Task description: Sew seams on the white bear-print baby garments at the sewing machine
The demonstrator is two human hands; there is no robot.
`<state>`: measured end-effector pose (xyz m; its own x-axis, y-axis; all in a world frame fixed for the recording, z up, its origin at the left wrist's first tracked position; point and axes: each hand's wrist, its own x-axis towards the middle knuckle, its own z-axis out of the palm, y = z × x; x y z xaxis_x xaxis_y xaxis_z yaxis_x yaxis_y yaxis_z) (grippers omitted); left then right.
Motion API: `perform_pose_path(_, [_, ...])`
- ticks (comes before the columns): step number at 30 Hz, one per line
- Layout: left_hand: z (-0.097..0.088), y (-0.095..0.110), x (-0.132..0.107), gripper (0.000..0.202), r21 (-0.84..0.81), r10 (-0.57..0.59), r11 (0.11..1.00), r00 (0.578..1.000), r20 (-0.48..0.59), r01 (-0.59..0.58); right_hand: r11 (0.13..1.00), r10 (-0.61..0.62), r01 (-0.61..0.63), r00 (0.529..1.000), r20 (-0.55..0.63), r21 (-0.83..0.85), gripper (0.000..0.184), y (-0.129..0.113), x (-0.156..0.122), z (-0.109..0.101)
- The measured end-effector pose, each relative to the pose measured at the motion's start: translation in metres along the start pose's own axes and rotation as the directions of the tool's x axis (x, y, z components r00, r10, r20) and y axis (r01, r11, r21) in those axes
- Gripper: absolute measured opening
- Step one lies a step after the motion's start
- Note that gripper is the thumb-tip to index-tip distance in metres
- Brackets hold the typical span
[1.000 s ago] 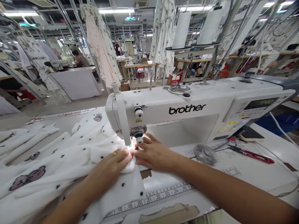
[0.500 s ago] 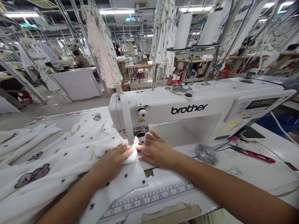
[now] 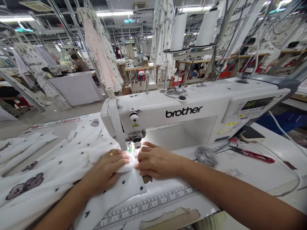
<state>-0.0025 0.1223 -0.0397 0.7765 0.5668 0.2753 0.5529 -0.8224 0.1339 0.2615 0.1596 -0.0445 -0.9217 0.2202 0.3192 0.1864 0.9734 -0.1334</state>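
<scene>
A white Brother sewing machine point(image 3: 192, 111) stands on the table. White fleece fabric point(image 3: 62, 169) with small dark hearts and bear prints lies under its needle point(image 3: 133, 148). My left hand point(image 3: 109, 167), wearing a gold ring, presses flat on the fabric just left of the needle. My right hand point(image 3: 155, 161) lies on the fabric's edge right of the needle, fingers curled and pressed onto it. Both hands nearly touch at the lit presser foot.
A printed ruler point(image 3: 153, 204) runs along the table's front edge. A metal disc point(image 3: 206, 156) and red-handled snips point(image 3: 251, 155) lie to the right. Two thread cones point(image 3: 178, 30) stand behind the machine. Garments hang on racks; a person sits at a far left table point(image 3: 76, 86).
Both hands and the fabric have slid a little toward me and left under the needle; the right fingers have curled in more. The camera view shifted slightly.
</scene>
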Motion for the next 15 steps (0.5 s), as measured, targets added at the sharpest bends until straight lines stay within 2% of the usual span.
perform_pose_path(5, [0.003, 0.002, 0.001, 0.037, 0.038, -0.013, 0.999, 0.999, 0.051, 0.011, 1.000, 0.009, -0.009, 1.000, 0.002, 0.017, 0.017, -0.002, 0.000, -0.002])
perform_pose_path(12, [0.006, -0.020, 0.002, 0.037, 0.077, -0.017, 0.997, 0.997, 0.072, 0.012, 0.996, 0.091, -0.091, 0.996, 0.014, -0.023, 0.019, -0.003, 0.003, -0.001])
perform_pose_path(15, [0.004, -0.021, 0.004, 0.038, 0.087, -0.008, 0.996, 0.996, 0.089, 0.001, 0.998, 0.060, -0.060, 0.998, 0.005, -0.022, 0.019, -0.003, 0.003, -0.001])
